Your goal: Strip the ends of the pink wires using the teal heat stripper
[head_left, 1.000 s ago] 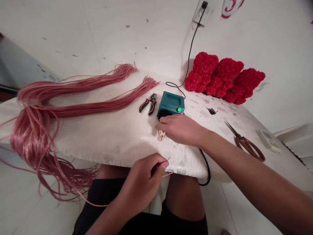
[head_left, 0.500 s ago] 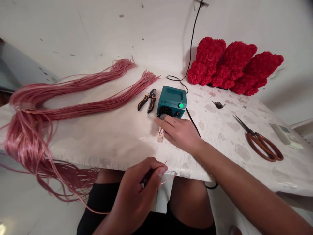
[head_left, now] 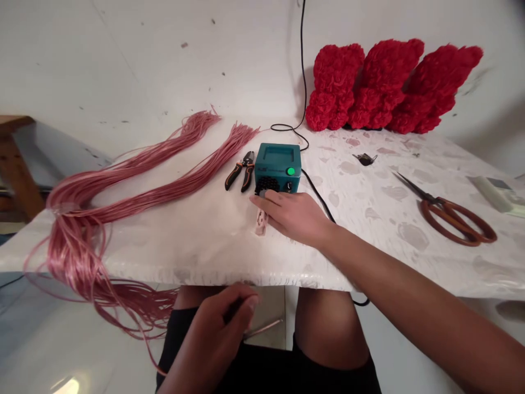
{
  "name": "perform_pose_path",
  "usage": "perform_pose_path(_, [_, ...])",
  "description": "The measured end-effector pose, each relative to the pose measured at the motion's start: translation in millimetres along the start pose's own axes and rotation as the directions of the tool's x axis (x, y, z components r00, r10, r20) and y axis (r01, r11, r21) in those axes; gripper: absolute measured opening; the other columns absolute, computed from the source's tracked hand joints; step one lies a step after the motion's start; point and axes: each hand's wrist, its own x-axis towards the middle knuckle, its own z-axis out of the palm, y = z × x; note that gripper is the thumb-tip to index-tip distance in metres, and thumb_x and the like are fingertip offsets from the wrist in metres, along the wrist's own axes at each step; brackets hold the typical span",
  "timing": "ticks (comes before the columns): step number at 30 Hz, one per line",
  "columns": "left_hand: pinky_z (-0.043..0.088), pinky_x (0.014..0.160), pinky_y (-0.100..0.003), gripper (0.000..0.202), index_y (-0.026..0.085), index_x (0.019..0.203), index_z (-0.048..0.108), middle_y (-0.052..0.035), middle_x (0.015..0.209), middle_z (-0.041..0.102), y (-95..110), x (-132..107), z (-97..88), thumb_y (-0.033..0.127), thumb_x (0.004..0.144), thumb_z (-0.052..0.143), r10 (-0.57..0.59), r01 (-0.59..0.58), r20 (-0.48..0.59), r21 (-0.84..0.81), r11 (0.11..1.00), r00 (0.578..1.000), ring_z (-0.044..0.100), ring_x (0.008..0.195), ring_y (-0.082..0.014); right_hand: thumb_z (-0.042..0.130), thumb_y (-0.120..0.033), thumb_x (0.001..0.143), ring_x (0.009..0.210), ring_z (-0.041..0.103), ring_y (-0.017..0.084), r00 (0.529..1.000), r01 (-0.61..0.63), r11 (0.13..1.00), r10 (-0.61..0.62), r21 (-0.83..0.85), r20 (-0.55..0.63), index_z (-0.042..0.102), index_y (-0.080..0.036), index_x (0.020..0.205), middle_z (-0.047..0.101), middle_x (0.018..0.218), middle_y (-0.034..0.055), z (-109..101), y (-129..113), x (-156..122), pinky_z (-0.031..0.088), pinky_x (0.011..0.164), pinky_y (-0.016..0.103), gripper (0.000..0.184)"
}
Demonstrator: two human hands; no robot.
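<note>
My right hand (head_left: 293, 216) rests on the white table (head_left: 197, 235) just in front of a small teal box (head_left: 278, 167) with a green light, fingers curled over a small pink clip-like piece (head_left: 261, 220). Below the table edge, over my lap, my left hand (head_left: 221, 334) pinches a thin pink wire (head_left: 262, 329) whose end sticks out to the right. A big bundle of pink wires (head_left: 135, 180) lies across the left of the table and hangs off its left edge.
Black-and-orange pliers (head_left: 238, 174) lie left of the teal box, whose black cable (head_left: 302, 65) runs up the wall. Red flower-covered shapes (head_left: 385, 85) lean on the wall. Orange-handled scissors (head_left: 451, 216) and a small dark clip (head_left: 365, 158) lie to the right.
My left hand has dropped lower below the table edge with the wire. The view has tilted up; my right hand stays by the teal box.
</note>
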Motion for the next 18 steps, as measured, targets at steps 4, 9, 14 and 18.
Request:
perform_pose_path(4, [0.04,0.048,-0.022,0.021,0.022,0.081,0.069,0.0073,0.049,0.055,1,9,8.3,0.031,0.095,0.057,0.163,-0.136,-0.246,0.124,0.983,0.955,0.047,0.039,-0.0088,0.05,-0.01,0.098,0.091,0.067,0.02,1.0,-0.001,1.0,0.0,0.019,0.007,0.053,-0.016,0.142,0.069,0.121,0.0093,1,0,-1,0.036,0.056,0.032,0.045])
perform_pose_path(9, [0.049,0.056,-0.022,0.014,0.022,0.089,0.069,0.0046,0.06,0.066,2,21,26.5,0.024,0.094,0.056,0.345,-0.306,-0.371,0.163,0.938,0.862,0.062,0.054,-0.0121,0.048,-0.011,0.099,0.089,0.066,0.019,1.0,-0.018,0.999,0.017,0.036,0.022,0.053,-0.017,0.142,0.07,0.119,0.0088,1,-1,-2,0.035,0.055,0.031,0.043])
perform_pose_path(14, [0.045,0.049,-0.021,0.012,0.022,0.091,0.07,0.0066,0.057,0.063,12,26,24.4,0.023,0.094,0.058,0.353,-0.289,-0.453,0.206,0.935,0.819,0.058,0.046,-0.01,0.05,-0.012,0.099,0.088,0.067,0.02,1.0,-0.017,0.998,0.016,0.058,0.012,0.056,-0.017,0.139,0.071,0.117,0.0075,0,-1,-2,0.037,0.056,0.032,0.041])
perform_pose_path(18, [0.042,0.05,-0.022,0.014,0.021,0.087,0.068,0.006,0.06,0.065,22,35,14.2,0.022,0.094,0.056,0.368,-0.274,-0.416,0.268,0.923,0.832,0.055,0.046,-0.0088,0.051,-0.012,0.099,0.085,0.068,0.019,1.0,-0.017,0.998,0.016,0.066,0.01,0.059,-0.018,0.134,0.072,0.113,0.0059,-1,-1,-1,0.039,0.058,0.032,0.037])
